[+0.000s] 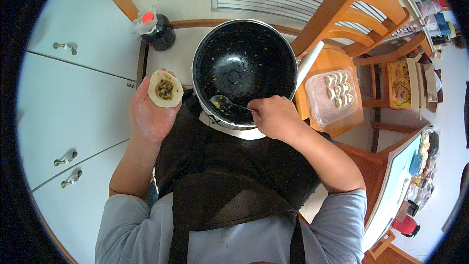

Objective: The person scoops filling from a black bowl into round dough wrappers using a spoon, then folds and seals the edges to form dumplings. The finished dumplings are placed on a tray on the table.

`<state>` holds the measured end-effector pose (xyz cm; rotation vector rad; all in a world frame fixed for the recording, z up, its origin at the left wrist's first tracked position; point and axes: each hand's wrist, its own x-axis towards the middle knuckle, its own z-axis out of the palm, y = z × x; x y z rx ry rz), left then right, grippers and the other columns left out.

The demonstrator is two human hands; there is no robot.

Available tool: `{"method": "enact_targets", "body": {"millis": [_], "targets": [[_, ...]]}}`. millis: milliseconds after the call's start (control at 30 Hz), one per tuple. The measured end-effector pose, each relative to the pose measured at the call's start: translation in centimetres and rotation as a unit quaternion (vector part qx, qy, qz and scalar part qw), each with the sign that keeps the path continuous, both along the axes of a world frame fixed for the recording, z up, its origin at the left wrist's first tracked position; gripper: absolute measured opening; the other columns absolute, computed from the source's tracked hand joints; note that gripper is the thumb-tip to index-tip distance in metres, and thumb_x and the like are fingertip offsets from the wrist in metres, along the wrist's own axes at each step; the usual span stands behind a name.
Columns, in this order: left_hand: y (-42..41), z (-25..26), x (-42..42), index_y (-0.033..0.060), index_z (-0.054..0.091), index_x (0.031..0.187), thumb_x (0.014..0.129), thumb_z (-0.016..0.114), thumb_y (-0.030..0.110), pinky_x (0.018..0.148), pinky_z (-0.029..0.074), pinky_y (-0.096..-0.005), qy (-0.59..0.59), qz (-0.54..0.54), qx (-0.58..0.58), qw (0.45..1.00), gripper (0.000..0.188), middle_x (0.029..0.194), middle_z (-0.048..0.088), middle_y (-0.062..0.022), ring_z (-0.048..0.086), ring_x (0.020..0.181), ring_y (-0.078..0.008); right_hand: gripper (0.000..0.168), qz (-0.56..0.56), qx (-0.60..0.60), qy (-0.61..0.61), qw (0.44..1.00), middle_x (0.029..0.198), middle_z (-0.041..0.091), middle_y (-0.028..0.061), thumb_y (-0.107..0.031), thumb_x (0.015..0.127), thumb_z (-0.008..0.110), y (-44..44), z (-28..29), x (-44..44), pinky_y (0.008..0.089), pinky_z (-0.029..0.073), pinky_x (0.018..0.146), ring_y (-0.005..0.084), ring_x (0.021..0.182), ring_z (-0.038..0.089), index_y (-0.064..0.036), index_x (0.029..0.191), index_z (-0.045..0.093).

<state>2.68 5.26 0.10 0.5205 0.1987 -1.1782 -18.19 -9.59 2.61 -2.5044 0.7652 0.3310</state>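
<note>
On the open palm and fingers of my left hand (152, 117) lies a round dough wrapper (176, 96) with a mound of chopped filling (164, 90) at its middle. My right hand (276, 117) grips the handle of a metal spoon (223, 102), whose bowl is inside a deep black pot (238, 66) near its lower left wall. Bits of filling cling to the spoon and to the pot's inner wall. To the right, a plastic-covered tray (318, 108) on a wooden chair seat holds several folded dumplings (339, 88) in rows.
A dark jar (161, 37) with a red cap under plastic stands behind my left hand. White cabinets (80, 102) line the left side. A chair back (340, 11) rises behind the tray. At the right is a table (392, 179) with bags and containers.
</note>
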Motion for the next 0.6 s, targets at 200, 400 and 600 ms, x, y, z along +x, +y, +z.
{"method": "enact_targets", "body": {"millis": [200, 400, 600], "targets": [[-0.1, 0.6, -0.8, 0.0016, 0.046, 0.107, 0.089, 0.034, 0.026, 0.087, 0.038, -0.0364, -0.007, 0.026, 0.047, 0.999, 0.032, 0.105, 0.052, -0.0108, 0.049, 0.100, -0.0231, 0.017, -0.048, 0.072, -0.085, 0.993, 0.074, 0.059, 0.0161, -0.014, 0.071, 0.052, -0.8, -0.3, -2.6, 0.0398, 0.046, 0.068, 0.0336, 0.071, 0.057, -0.007, 0.082, 0.063], [-0.1, 0.4, -1.2, 0.0008, 0.045, 0.107, 0.089, 0.033, 0.026, 0.088, 0.037, -0.0370, -0.013, 0.017, 0.035, 0.999, 0.033, 0.106, 0.052, -0.0105, 0.048, 0.101, -0.0236, 0.017, -0.123, 0.194, -0.082, 0.970, 0.076, 0.060, 0.0152, -0.014, 0.070, 0.054, -1.3, -0.8, -3.8, 0.0360, 0.047, 0.067, 0.0301, 0.071, 0.058, -0.005, 0.083, 0.063], [-0.4, 0.1, -1.8, 0.0009, 0.043, 0.109, 0.090, 0.030, 0.026, 0.090, 0.036, -0.0382, -0.002, 0.014, 0.050, 0.999, 0.034, 0.108, 0.050, -0.0117, 0.047, 0.103, -0.0245, 0.014, -0.218, 0.330, -0.078, 0.915, 0.063, 0.058, 0.0081, -0.010, 0.073, 0.056, -1.6, -0.9, -4.4, 0.0259, 0.044, 0.053, 0.0142, 0.054, 0.053, -0.001, 0.083, 0.061]]}}
